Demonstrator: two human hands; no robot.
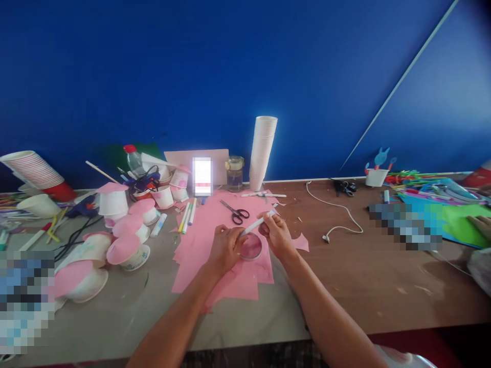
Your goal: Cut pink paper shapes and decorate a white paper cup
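Between my two hands is a white marker, slanting up to the right. The fingers of my left hand close on its lower end, while my right hand pinches the upper end. Below the marker, a round clear ring or lid lies on pink paper. Whether my left hand also touches the ring, I cannot tell. Scissors with dark handles rest on the paper just beyond my hands. Several capped markers lie at the paper's left side.
Paper cups with pink tops crowd the left side. A tall stack of white cups stands by a jar at the wall. A white cable crosses the table's right half. Another person's hand rests on coloured paper.
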